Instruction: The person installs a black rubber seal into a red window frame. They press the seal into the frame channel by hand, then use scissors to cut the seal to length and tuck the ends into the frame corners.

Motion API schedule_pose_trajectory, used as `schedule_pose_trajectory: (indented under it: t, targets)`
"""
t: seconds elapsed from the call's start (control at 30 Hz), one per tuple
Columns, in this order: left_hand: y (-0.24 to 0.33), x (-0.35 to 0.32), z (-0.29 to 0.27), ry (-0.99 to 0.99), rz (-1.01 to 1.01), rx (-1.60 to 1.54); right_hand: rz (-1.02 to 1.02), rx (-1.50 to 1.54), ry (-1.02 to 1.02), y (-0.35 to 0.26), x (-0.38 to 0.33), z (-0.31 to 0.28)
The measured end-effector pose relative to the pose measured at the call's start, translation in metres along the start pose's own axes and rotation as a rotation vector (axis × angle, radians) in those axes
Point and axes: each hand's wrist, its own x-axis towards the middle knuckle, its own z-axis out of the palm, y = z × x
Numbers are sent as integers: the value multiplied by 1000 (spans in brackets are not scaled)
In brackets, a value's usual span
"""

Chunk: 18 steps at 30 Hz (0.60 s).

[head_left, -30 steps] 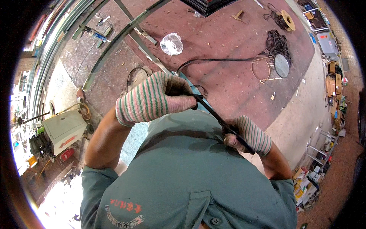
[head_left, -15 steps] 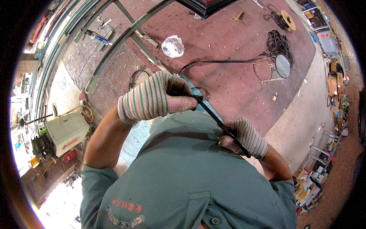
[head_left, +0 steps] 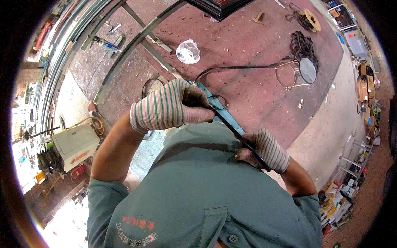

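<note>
1. left hand (head_left: 167,108), striped glove, fingers curled tight around the upper end of a dark rubber strip (head_left: 231,130).
2. right hand (head_left: 264,149), same glove, fingers clamped on the strip's lower end, close to the green shirt (head_left: 198,186).
3. strip runs taut and diagonal between both hands, over a light blue bar (head_left: 221,110).
4. clear plastic bag (head_left: 188,51) on the red floor (head_left: 256,95), well apart.

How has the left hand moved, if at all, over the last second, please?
No clear move: the left hand still grips the black strip below the crumpled plastic bag, much as before; the small shift looks like camera motion.
</note>
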Motion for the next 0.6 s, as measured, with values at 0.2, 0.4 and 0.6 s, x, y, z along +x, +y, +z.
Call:
schedule_pose_trajectory:
  t: [0.2, 0.4, 0.6]
  targets:
    - [-12, 10, 3, 23, 59, -26, 17, 308, 170, 22, 0, 1]
    - [-4, 9, 5, 134, -3, -68, 126, 489, 401, 77, 20, 8]
    - [1, 11, 5, 156, -40, -30, 184, 555, 413, 140, 60, 26]
